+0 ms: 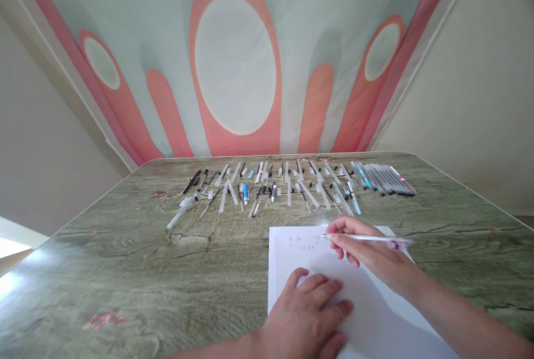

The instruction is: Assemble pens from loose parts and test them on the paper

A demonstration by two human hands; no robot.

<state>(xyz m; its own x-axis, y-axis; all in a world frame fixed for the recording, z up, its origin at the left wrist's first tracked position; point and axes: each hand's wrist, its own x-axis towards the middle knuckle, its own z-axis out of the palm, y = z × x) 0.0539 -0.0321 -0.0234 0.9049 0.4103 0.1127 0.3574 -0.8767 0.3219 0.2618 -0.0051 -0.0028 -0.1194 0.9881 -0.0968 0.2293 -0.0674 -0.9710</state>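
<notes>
Head view: at four o'clock, the right hand [367,250]'s grip pinches a slim, clear pen [362,237], purplish near its tail, tip toward nine o'clock. The left hand [306,311], fingers apart, rests on white paper [369,303].

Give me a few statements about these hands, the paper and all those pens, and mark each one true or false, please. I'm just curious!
1. The right hand holds a pen over the white paper. True.
2. The paper is completely blank. False: small dark marks show near its far edge.
3. The left hand rests on the paper. True.
4. Everything beyond the paper is black. False: a blue marker lies there, among clear tubes.
5. A row of slim pens lies side by side toward the table's right. True.
</notes>
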